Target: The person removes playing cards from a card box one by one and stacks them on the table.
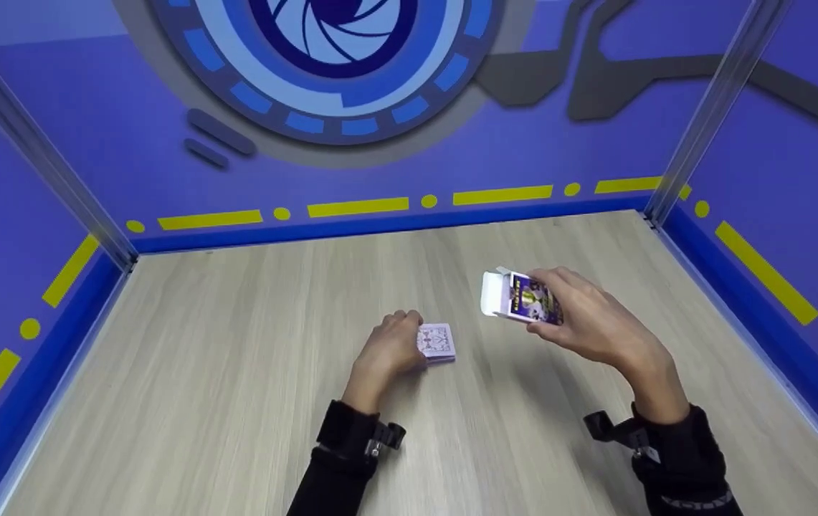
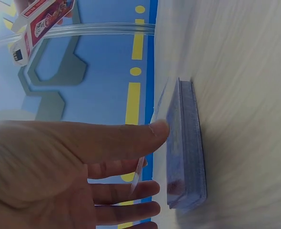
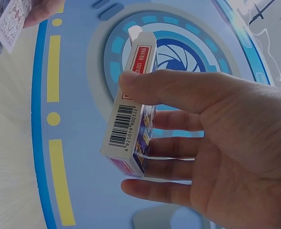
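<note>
The left hand (image 1: pixel 387 349) pinches the deck of cards (image 1: pixel 436 342) lying on the table (image 1: pixel 236 373), while the opened card box (image 1: pixel 520 295), gripped by the right hand (image 1: pixel 588 319), hovers at two o'clock, mouth leftward.

A pale wood-grain tabletop (image 1: pixel 236 373) sits inside blue walls (image 1: pixel 129 129), apparently yellow-striped.

Card deck (image 1: pixel 436 342) left of box (image 1: pixel 521 297)
</note>
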Demonstrator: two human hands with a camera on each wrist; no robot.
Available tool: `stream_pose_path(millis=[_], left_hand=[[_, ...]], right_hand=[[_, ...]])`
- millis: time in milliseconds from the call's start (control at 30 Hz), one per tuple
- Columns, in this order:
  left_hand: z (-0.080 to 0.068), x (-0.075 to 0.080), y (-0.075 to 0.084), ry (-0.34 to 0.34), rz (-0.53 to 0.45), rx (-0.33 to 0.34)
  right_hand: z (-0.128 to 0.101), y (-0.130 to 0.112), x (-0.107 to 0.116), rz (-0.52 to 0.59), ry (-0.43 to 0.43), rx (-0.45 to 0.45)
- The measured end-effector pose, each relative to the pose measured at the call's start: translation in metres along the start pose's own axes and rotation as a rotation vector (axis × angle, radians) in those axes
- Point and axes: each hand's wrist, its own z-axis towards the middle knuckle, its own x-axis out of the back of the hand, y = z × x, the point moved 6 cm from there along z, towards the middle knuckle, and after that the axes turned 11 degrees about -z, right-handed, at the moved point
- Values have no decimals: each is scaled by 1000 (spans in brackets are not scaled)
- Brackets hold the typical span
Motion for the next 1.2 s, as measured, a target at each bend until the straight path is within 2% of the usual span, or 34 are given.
stream_pose_path(millis=[200, 400, 800, 1200], left_hand=[[2, -3, -4, 2, 6, 15], [3, -5, -6, 10, 61, 28], [6, -14, -5, -21, 73, 38], [6, -17, -5, -21, 86, 44]], right_hand=[[0, 0, 0, 2, -5, -1], [-1, -1, 1, 5, 3, 0], [-1, -1, 1, -2, 1, 3], [-1, -2, 0, -10, -24, -11]])
